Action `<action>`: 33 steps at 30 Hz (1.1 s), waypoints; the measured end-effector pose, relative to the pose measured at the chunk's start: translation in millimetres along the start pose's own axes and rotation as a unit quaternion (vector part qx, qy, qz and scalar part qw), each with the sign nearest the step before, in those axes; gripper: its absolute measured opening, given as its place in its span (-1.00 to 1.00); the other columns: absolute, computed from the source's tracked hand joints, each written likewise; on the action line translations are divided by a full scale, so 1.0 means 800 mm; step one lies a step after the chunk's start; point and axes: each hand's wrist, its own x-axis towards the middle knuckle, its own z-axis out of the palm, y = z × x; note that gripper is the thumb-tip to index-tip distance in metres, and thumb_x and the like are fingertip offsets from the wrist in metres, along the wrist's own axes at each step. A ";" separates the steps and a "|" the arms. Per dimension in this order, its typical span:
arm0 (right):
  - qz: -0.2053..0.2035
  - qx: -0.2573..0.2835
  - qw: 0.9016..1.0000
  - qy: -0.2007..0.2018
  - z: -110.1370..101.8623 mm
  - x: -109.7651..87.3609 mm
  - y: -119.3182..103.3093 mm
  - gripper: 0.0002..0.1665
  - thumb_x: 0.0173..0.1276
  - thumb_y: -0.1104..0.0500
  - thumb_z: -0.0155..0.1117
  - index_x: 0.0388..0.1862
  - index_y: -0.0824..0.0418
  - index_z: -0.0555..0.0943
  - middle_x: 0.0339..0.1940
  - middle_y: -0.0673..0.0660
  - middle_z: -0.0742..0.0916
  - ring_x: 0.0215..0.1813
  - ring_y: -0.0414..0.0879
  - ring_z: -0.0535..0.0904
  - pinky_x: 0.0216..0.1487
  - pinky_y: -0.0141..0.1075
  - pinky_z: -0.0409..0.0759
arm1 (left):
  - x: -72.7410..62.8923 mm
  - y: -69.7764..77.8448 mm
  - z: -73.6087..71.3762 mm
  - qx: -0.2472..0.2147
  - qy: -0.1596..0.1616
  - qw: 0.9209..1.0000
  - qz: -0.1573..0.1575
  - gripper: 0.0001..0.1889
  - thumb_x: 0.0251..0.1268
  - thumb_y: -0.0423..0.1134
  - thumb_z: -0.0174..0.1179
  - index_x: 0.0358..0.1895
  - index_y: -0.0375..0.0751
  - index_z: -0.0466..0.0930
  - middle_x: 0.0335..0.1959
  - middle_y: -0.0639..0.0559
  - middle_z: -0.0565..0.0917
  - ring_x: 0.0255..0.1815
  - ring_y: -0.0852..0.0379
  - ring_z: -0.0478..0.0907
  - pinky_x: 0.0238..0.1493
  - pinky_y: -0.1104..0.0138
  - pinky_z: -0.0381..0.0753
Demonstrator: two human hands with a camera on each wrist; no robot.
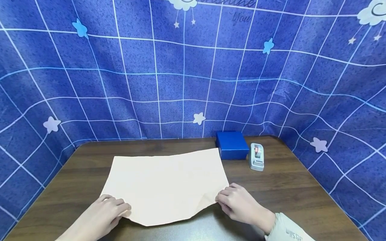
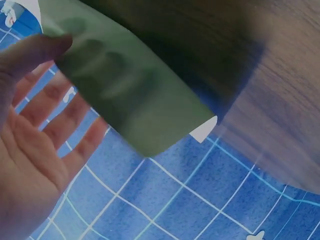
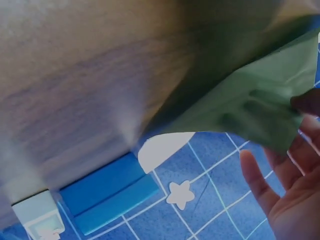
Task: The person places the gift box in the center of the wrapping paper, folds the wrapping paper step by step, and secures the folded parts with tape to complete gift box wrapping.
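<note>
A large pale sheet of paper [image 1: 166, 184] spans the space between both hands, its near edge lifted off the table and its far part stretching toward the back. At the near left corner my left hand [image 1: 107, 212] pinches it between thumb and fingers. My right hand [image 1: 238, 202] pinches the near right corner, where the paper creases. Seen from below in the left wrist view, the paper [image 2: 135, 90] looks green in shadow, with the finger shapes showing through. The right wrist view has the paper's shaded underside [image 3: 260, 105] too, with the thumb pressed against it.
On the brown wooden table [image 1: 283, 194], a blue box [image 1: 232, 145] stands at the back right, near the paper's far right corner. Right of it lies a light grey-blue tape dispenser or similar small device [image 1: 256, 157]. A blue gridded curtain [image 1: 169, 83] hangs behind and around the table.
</note>
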 end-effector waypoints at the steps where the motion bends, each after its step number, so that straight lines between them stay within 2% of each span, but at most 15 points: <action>1: -0.004 0.005 1.000 -0.004 0.001 -0.001 0.000 -0.78 -0.13 0.27 0.35 -0.47 0.01 0.58 -0.52 -0.21 0.64 -0.44 -0.35 0.53 -0.35 -0.40 0.44 | -0.001 0.000 0.001 -0.004 -0.007 1.000 -0.002 -0.52 -0.65 -0.44 0.33 -0.57 0.19 0.36 -0.62 0.49 0.33 -0.53 0.48 0.34 -0.42 0.32 0.35; 6: -0.019 0.023 0.999 -0.030 0.006 -0.007 -0.003 -0.78 -0.10 0.18 0.38 -0.53 -0.07 0.51 -0.57 -0.28 0.55 -0.49 -0.40 0.40 -0.41 -0.48 0.31 | -0.006 0.001 0.001 -0.020 -0.065 0.997 -0.027 -0.48 -0.65 -0.37 0.37 -0.63 0.16 0.18 -0.62 0.46 0.09 -0.52 0.51 0.07 -0.44 0.35 0.27; 10: -0.017 0.032 0.998 -0.056 0.009 -0.011 -0.004 -0.88 0.05 0.01 0.35 -0.49 -0.08 0.56 -0.58 -0.28 0.55 -0.50 -0.42 0.37 -0.39 -0.48 0.33 | -0.011 0.000 0.002 -0.036 -0.106 0.993 -0.040 -0.56 -0.48 -0.16 0.45 -0.58 0.23 0.29 -0.60 0.48 0.22 -0.51 0.51 0.14 -0.47 0.32 0.30; 12: -0.013 0.033 0.997 -0.067 0.012 -0.012 -0.004 -0.90 0.15 -0.04 0.28 -0.46 -0.08 0.59 -0.57 -0.27 0.58 -0.48 -0.41 0.39 -0.37 -0.46 0.35 | -0.012 -0.001 0.004 -0.038 -0.104 0.993 -0.042 -0.63 -0.34 -0.09 0.43 -0.54 0.26 0.34 -0.56 0.49 0.29 -0.50 0.50 0.20 -0.50 0.32 0.31; 15: 0.003 0.043 0.996 -0.079 0.016 -0.013 -0.002 -0.90 0.22 -0.04 0.21 -0.41 -0.09 0.59 -0.48 -0.26 0.62 -0.39 -0.39 0.46 -0.33 -0.44 0.39 | -0.015 -0.005 0.010 -0.031 -0.087 0.995 -0.045 -0.73 -0.19 -0.10 0.37 -0.48 0.23 0.41 -0.49 0.44 0.38 -0.47 0.45 0.28 -0.54 0.36 0.30; 17: 0.022 0.050 0.994 -0.090 0.018 -0.014 0.001 -0.90 0.24 -0.03 0.20 -0.34 -0.07 0.60 -0.38 -0.22 0.65 -0.29 -0.34 0.50 -0.28 -0.41 0.43 | -0.019 -0.008 0.014 -0.016 -0.082 0.995 -0.047 -0.76 -0.17 -0.09 0.35 -0.39 0.16 0.49 -0.40 0.32 0.50 -0.42 0.34 0.41 -0.52 0.33 0.38; 19: 0.043 0.051 0.992 -0.111 0.020 -0.015 0.004 -0.81 0.25 -0.05 0.19 -0.23 -0.02 0.60 -0.22 -0.14 0.68 -0.14 -0.26 0.54 -0.16 -0.32 0.49 | -0.024 -0.012 0.018 0.002 -0.092 0.995 -0.050 -0.70 -0.14 -0.04 0.32 -0.25 0.04 0.56 -0.24 0.14 0.59 -0.31 0.17 0.52 -0.46 0.25 0.48; 22: 0.074 0.049 0.983 -0.159 0.023 -0.018 0.010 -0.62 0.29 -0.10 0.12 -0.02 0.06 0.56 0.04 0.01 0.64 0.08 -0.09 0.52 0.03 -0.15 0.49 | -0.030 -0.017 0.023 0.003 -0.125 0.989 -0.077 -0.53 -0.07 0.01 0.29 -0.03 -0.07 0.57 0.00 -0.12 0.58 -0.10 -0.09 0.55 -0.33 0.04 0.55; 25: 0.099 0.051 0.972 -0.206 0.026 -0.021 0.016 -0.49 0.33 -0.16 0.02 0.11 0.11 0.51 0.17 0.08 0.57 0.18 -0.01 0.48 0.13 -0.06 0.44 | -0.033 -0.021 0.026 -0.036 -0.167 0.978 -0.119 -0.47 -0.01 0.01 0.27 0.07 -0.13 0.51 0.10 -0.20 0.52 0.00 -0.17 0.51 -0.25 -0.05 0.53; 29: 0.114 0.056 0.966 -0.224 0.030 -0.025 0.021 -0.49 0.32 -0.17 0.03 0.10 0.10 0.51 0.20 0.08 0.55 0.19 0.01 0.47 0.14 -0.04 0.42 | -0.033 -0.024 0.028 -0.065 -0.187 0.968 -0.152 -0.44 -0.02 0.00 0.28 0.08 -0.16 0.49 0.11 -0.23 0.52 0.01 -0.20 0.51 -0.23 -0.08 0.52; 33: 0.116 0.055 0.967 -0.221 0.030 -0.025 0.024 -0.55 0.29 -0.15 0.08 0.04 0.05 0.54 0.19 0.06 0.56 0.17 -0.01 0.48 0.12 -0.05 0.43 | -0.029 -0.026 0.028 -0.070 -0.192 0.965 -0.164 -0.45 -0.01 0.03 0.28 0.08 -0.14 0.49 0.11 -0.22 0.52 0.01 -0.18 0.52 -0.20 -0.08 0.51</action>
